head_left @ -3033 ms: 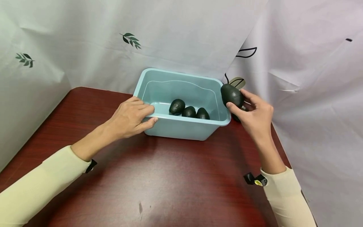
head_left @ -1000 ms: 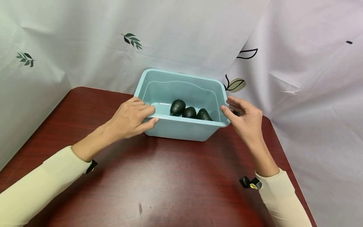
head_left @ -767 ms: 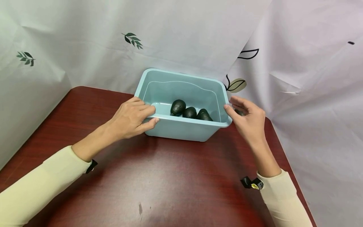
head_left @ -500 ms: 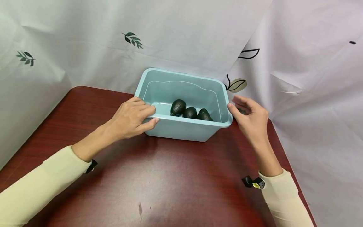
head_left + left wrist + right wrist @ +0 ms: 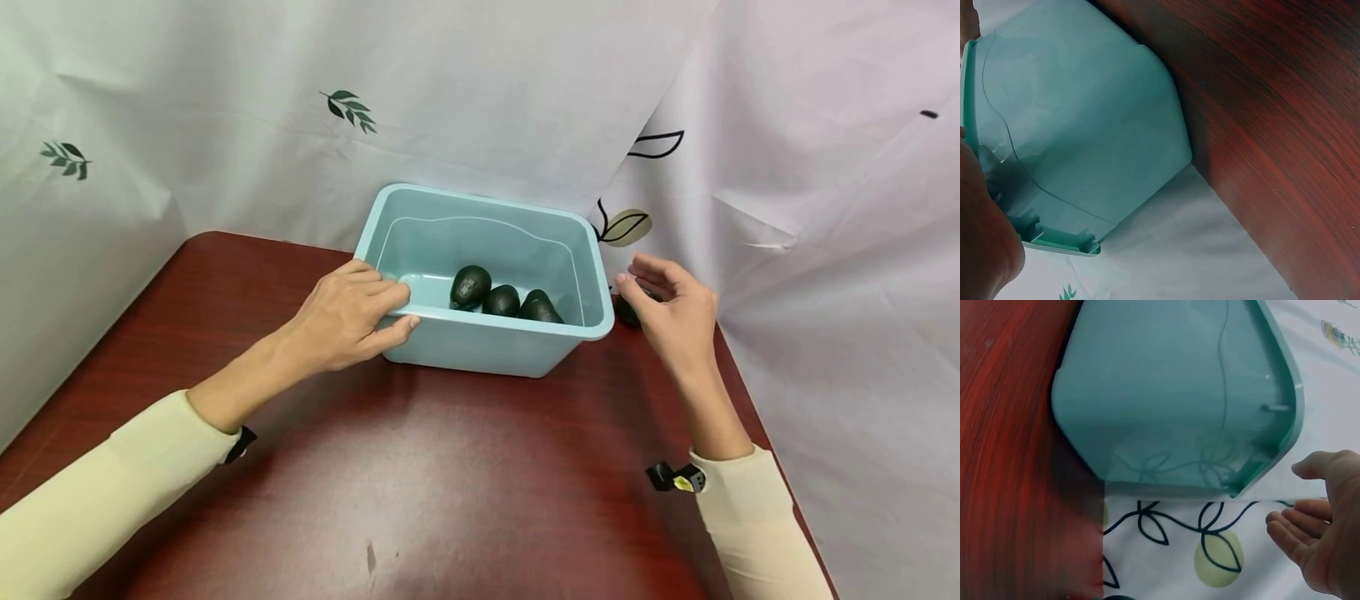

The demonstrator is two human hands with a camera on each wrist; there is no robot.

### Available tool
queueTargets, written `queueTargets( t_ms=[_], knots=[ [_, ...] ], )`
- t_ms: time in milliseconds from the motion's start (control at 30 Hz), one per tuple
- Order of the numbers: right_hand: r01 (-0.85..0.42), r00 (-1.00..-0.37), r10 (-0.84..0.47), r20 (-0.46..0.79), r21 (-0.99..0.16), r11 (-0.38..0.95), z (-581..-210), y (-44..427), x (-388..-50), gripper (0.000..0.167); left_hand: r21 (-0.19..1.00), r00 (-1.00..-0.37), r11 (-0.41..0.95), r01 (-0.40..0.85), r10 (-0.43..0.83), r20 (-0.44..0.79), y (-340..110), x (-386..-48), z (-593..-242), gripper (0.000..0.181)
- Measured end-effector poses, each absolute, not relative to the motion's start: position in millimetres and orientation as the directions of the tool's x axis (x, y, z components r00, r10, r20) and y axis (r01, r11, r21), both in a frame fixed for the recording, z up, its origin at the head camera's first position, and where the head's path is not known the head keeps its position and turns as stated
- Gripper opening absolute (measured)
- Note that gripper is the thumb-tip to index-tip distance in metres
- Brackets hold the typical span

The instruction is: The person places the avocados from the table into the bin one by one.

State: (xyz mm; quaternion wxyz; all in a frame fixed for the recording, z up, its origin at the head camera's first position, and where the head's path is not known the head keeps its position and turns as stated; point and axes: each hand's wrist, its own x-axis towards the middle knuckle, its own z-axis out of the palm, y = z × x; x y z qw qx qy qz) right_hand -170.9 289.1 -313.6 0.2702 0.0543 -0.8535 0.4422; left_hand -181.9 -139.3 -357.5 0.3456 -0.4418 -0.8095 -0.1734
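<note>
A light blue plastic bin (image 5: 480,346) stands on the table, with several dark green avocados (image 5: 471,287) on its floor. At the front left corner my left hand (image 5: 348,317) grips the rim, thumb outside and fingers over the edge. My right hand (image 5: 678,321) is apart from the bin, just beyond its right rim, fingers loosely bent and holding nothing. Below and behind that hand, another avocado (image 5: 627,312) lies on the table, partly hidden by it. The right wrist view shows the bin's side (image 5: 1154,394) and the bare right hand (image 5: 1329,525) beside it.
The dark red wooden table (image 5: 450,475) has its right edge close beside the right forearm. White cloth with printed leaves (image 5: 480,100) hangs right behind the bin and along both sides. Each wrist wears a small black camera (image 5: 675,477).
Three seconds ago my right hand held an avocado over the bin's right rim; it has let it go inside. Since then that hand has drawn back rightward. The left hand stays on the rim.
</note>
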Motion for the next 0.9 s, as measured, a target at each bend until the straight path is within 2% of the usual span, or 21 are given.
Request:
queueTargets(
  t_ms=[367,633,900],
  knots=[
    [-0.210,-0.875,0.190,0.445,-0.704,0.679,-328.7,315.2,-188.7,0.040,-0.016,-0.380,0.552,0.834,0.595,0.708,-139.2,-181.2,-358.1,0.044],
    [-0.058,-0.914,0.245,0.324,-0.701,0.711,-339.4,336.8,-199.7,0.051,-0.013,-0.376,0.550,0.835,0.589,0.715,-139.5,-181.7,-357.6,0.044],
    [0.004,-0.934,0.242,0.262,-0.671,0.741,-349.3,348.5,-205.1,0.058,-0.017,-0.373,0.550,0.835,0.588,0.718,-139.1,-181.7,-358.7,0.044]
  ],
)
